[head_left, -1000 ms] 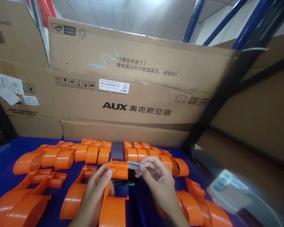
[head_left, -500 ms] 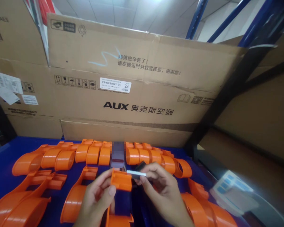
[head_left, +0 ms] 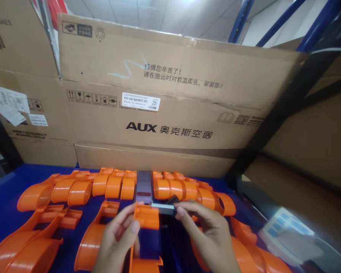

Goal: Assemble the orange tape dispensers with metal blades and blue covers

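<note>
My left hand (head_left: 121,237) holds an orange plastic tape dispenser (head_left: 146,217), thumb on the front of its box-shaped head and fingers behind. The dispenser's curved lower part hangs at the bottom edge of the view. My right hand (head_left: 207,231) pinches the right end of a serrated cutter blade (head_left: 163,207), pale along the teeth and dark below. The blade's teeth face up, and its left end meets the right side of the dispenser head. Behind the right fingertips a small black piece (head_left: 172,200) shows; what it belongs to I cannot make out.
More orange dispensers (head_left: 83,191) lie in rows on the blue surface (head_left: 5,189), left, back and right. A phone-like device (head_left: 144,189) stands behind my hands. Large cardboard boxes (head_left: 173,110) form a wall at the back. A pale object with blue squares (head_left: 290,231) is at right.
My right fingers have shifted right along the blade toward its outer end, so more of it shows. The left hand keeps its hold on the dispenser. The view has shifted slightly.
</note>
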### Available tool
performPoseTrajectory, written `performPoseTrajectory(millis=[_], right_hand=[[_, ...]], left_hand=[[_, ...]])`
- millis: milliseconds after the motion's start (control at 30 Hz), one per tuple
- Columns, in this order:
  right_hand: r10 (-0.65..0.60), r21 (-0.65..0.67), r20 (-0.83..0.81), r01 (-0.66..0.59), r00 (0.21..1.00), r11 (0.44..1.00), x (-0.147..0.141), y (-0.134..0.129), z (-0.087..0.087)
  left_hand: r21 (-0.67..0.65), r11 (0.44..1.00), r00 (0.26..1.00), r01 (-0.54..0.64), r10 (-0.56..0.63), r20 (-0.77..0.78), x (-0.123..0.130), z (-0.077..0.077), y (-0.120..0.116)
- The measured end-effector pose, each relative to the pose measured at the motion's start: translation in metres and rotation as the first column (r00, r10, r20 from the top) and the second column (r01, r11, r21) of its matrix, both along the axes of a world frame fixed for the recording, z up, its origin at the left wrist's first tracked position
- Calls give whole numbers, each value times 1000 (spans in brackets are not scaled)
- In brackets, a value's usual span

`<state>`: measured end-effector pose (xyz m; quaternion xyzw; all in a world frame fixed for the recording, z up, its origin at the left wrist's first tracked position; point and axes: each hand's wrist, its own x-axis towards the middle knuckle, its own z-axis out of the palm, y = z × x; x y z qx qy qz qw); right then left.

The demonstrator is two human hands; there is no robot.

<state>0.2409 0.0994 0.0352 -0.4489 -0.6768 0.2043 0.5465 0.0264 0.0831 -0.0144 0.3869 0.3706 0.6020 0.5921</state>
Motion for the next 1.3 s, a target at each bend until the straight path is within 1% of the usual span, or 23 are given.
performPoseTrajectory(millis=[167, 300, 533, 700, 867, 1033, 1167, 1300], right_hand=[[10, -54, -2, -10, 1000, 998, -5, -3, 0], [37, -52, -23, -38, 999, 998, -6, -6, -1], [47, -63, 26, -46, 999, 997, -7, -8, 4], [56, -66, 43, -53, 998, 996, -10, -9, 3], [87, -84, 59, -82, 994, 993, -13, -10, 2], [110, -89, 61, -104, 992, 991, -14, -10, 0], [138, -97, 76, -130, 987, 987, -15, -10, -4], [166, -135, 139, -147, 976, 980, -15, -11, -4]], left_hand=[[-10, 1000, 1000, -14, 14, -12, 3, 2, -3], [-23, 999, 999, -47, 46, -29, 3, 6, -5], [-43, 999, 1000, -29, 29, -12, 2, 3, -4], [-69, 997, 999, -36, 37, 15, 5, 4, -4], [-85, 996, 998, -3, 9, 64, 6, 3, -5], [-79, 997, 999, -24, 27, 34, 5, 1, -4], [-78, 997, 999, 7, -4, 43, 5, -1, -2], [-77, 996, 999, 33, -30, 41, 6, 1, -2]])
